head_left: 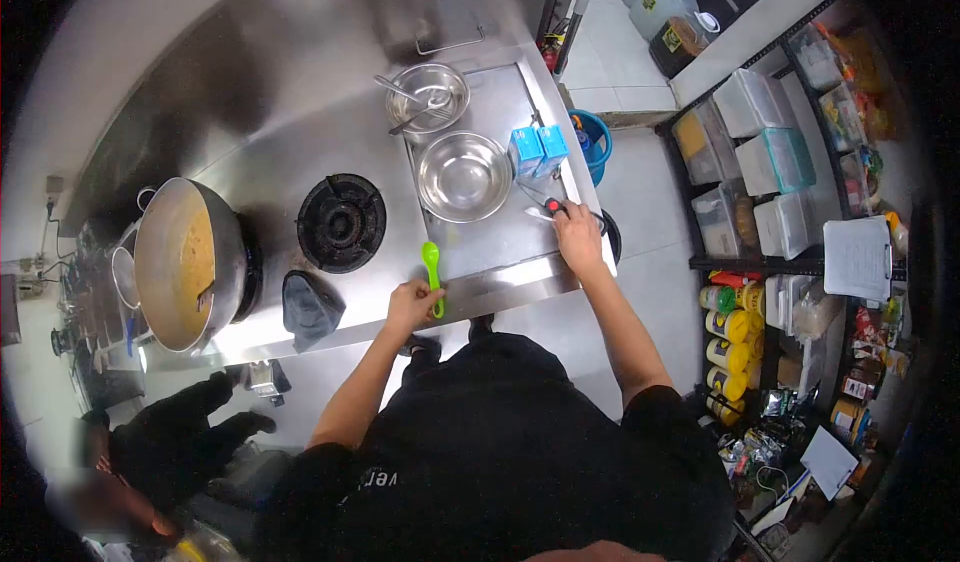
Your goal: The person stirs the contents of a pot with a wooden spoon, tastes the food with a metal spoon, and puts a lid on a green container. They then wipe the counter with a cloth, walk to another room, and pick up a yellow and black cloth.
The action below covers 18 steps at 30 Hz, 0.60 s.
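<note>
My left hand (408,307) is closed on a bright green spoon (432,260), held by its lower end near the counter's front edge. My right hand (578,240) is at the counter's right side, its fingertips together on a small black tool with a red spot (553,205); the fingers hide part of it. A white spoon-like piece (538,214) lies beside those fingertips. Close by stands an empty steel bowl (464,177). Behind it is a second steel bowl (461,80) with metal utensils in it. Two blue cartons (538,152) stand right of the bowls.
A large wok (215,262) with yellowish food sits at the left, beside a black burner (341,224). A dark folded cloth (310,309) lies at the counter's front edge. Another person (170,442) is at lower left. Shelves with tubs (752,102) line the right.
</note>
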Tool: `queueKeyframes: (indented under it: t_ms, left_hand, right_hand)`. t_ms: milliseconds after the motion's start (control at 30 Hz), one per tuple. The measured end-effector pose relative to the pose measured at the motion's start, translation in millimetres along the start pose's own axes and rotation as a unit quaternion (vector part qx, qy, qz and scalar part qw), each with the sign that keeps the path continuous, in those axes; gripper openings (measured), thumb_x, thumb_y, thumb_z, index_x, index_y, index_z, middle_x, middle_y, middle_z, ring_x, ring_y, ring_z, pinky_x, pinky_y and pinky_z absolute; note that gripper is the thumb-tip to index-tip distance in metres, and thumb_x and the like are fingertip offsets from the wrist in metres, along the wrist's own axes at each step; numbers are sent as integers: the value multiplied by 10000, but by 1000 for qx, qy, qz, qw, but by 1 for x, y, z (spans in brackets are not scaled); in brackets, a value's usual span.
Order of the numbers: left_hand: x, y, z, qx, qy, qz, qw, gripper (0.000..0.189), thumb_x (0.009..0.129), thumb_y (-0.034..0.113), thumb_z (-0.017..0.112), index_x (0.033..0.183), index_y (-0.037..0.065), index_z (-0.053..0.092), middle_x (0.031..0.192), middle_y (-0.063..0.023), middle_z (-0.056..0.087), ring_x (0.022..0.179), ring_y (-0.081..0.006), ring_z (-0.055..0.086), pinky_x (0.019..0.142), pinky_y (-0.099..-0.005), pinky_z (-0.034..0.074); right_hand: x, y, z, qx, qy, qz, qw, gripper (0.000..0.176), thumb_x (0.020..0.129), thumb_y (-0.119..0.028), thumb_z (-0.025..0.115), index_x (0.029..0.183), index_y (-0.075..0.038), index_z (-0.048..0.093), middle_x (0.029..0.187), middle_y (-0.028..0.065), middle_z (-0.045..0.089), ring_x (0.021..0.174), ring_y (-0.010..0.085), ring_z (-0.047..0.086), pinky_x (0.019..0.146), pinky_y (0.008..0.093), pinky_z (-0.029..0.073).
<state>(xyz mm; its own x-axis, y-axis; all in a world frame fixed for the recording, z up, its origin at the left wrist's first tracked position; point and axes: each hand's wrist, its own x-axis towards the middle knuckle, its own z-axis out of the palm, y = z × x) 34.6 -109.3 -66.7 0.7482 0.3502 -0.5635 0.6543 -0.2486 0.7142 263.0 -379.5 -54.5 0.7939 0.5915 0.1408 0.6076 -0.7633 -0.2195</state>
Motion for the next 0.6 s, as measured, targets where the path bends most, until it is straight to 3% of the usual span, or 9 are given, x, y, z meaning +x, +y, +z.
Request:
queueKeyframes:
  t_ms: [33,100,167,233,300,367,400,500,600]
  left_hand:
    - [-5,10,2,-2,2,-2,1000,306,807,273,746,757,-6,632,591,-86,623,488,-139,621,442,-269,491]
    - [-12,36,16,-62,-112,34,991,278,838,239,723,829,-27,641,595,-69,613,455,-112,581,429,-243,480]
    - [-9,75,36,-70,-147,-1,987,273,862,245,696,851,-26,664,639,-69,639,509,-112,609,458,-247,495]
    - [29,78,69,-70,-178,56,980,250,864,220,684,834,-28,670,666,-75,648,532,-128,629,471,-259,505]
    - [47,114,86,-2,-174,37,984,253,871,215,657,829,-35,670,691,-78,656,548,-147,646,497,-271,517]
    - [82,102,125,-149,-160,12,976,258,861,210,640,785,-35,668,667,-98,671,542,-174,674,486,-312,516]
    - [88,105,133,-151,-158,9,976,258,861,210,640,785,-35,668,667,-98,671,542,-174,674,486,-312,516]
    - [89,113,135,-50,-167,84,981,240,866,191,625,837,-43,670,668,-100,657,529,-187,661,499,-317,531]
    - [59,117,105,-147,-169,57,973,312,886,203,613,1053,-61,600,828,-129,649,637,-181,652,570,-322,569]
  right_hand:
    - [-1,-1,-2,1,-1,-3,1000,160,837,-157,613,921,-23,635,1125,153,592,1007,331,544,839,433,463]
    - [-7,-7,-4,11,-49,53,997,179,847,-166,611,960,-30,639,1021,146,595,968,336,548,831,426,470]
    - [-17,-10,0,16,-26,73,997,181,852,-156,586,984,-49,648,980,139,577,948,324,550,803,430,479]
    - [-22,-12,1,28,-9,127,992,196,863,-141,569,1017,-61,660,943,130,555,926,321,552,776,438,488]
    - [-23,-14,2,44,12,135,990,195,865,-142,568,1012,-50,657,946,135,552,919,327,551,774,440,487]
    - [-20,-14,3,76,13,166,983,218,888,-169,550,1004,-12,647,937,174,556,885,363,572,755,463,483]
    - [-19,-17,4,78,10,163,983,218,888,-169,550,1004,-12,647,937,174,556,885,363,572,755,463,483]
    - [-18,-20,14,109,-8,184,977,252,900,-203,541,1031,-10,636,895,244,607,803,418,616,710,502,483]
    - [-21,-29,12,125,32,166,978,249,887,-195,552,1043,-17,629,875,248,624,771,423,616,697,501,487]
